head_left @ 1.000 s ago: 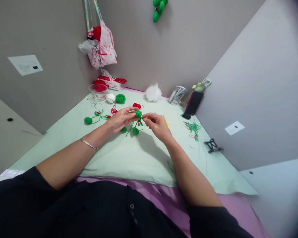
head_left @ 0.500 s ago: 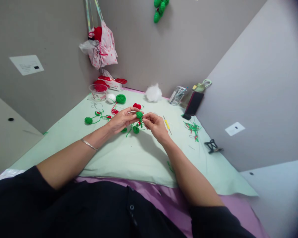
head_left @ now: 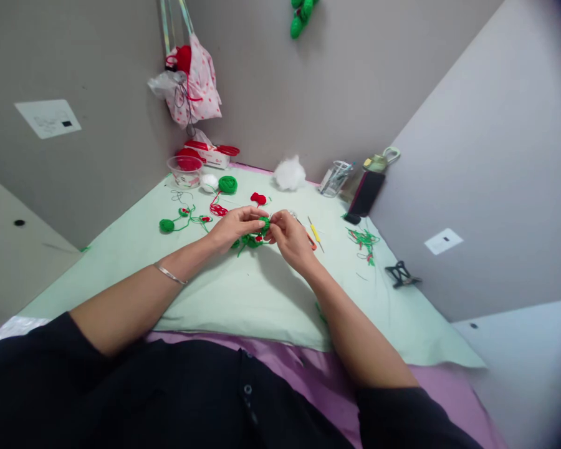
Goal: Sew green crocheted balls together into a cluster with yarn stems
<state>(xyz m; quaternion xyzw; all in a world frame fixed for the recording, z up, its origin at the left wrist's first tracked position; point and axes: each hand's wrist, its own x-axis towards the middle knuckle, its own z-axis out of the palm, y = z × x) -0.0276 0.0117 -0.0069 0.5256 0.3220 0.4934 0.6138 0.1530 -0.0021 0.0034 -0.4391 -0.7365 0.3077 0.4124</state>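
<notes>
Head view: the left hand (head_left: 234,228) pinches a green crocheted piece (head_left: 264,225) at its own three o'clock; the right hand (head_left: 290,237) meets it, grip unclear. The piece looks shaped, the handwork unfinished.

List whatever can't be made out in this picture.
All in the head view:
- Green yarn piece: its full shape, partly covered by the left hand and right hand.
- Whatever the right hand may be pinching: too small, and screened by its fingertips.
- Orange tool: partly hidden by the right hand.
- Green hanging toy: cut off by the top edge.
- Left wall card: print too small and blurred.
</notes>
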